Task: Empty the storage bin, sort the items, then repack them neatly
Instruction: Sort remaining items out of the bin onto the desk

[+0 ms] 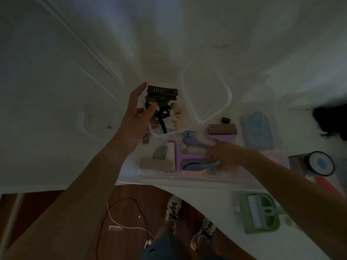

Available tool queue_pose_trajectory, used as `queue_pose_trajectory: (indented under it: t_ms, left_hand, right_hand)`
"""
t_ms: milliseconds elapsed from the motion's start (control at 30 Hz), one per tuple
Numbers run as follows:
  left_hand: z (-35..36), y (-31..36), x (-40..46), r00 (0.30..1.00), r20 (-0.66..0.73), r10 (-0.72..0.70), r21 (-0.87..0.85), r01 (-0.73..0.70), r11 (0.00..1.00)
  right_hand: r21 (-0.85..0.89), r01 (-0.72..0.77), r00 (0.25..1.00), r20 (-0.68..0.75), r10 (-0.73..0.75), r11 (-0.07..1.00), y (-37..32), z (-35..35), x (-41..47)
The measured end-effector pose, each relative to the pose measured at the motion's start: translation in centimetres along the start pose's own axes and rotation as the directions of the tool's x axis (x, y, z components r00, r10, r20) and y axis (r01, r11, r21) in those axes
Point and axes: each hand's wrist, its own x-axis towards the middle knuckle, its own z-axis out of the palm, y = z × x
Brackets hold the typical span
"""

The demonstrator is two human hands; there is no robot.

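Note:
A clear storage bin (pixel 187 180) lies on a white bed, dimly lit. Inside it are a purple T-shaped tool (pixel 180 154), a purple lint roller (pixel 221 132), a purple brush (pixel 195 143) and a blue-purple hairbrush (pixel 199 165). My right hand (pixel 223 154) reaches into the bin and grips the hairbrush's handle. My left hand (pixel 137 113) is raised over the bin's far left corner, pinching a dark hair clip (pixel 161 94) between thumb and fingers. A cream clip (pixel 176 114) lies just right of it.
The bin's clear lid (pixel 206 87) lies behind the bin. A blue cloth (pixel 257 130) sits to the right, with a round dark-rimmed object (pixel 321 163) and a green dustpan with brush (pixel 261 212) nearer me. Cables trail on the wooden floor (pixel 56 212) by my feet.

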Motion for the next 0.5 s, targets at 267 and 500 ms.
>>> queue_pose_trajectory:
  t_ms: [267,500]
  left_hand:
    - [-0.2,-0.1,-0.3,1.0,0.012,-0.011,-0.022,0.011,1.0]
    - [-0.7,1.0,-0.4,1.0,0.012,-0.02,-0.008,0.02,1.0]
  right_hand:
    - [-0.115,-0.09,0.996,0.005,0.091,0.989,0.5,1.4,0.9]
    - [0.045,-0.222,0.901,-0.372,0.222,0.974,2.9,0.5,0.5]
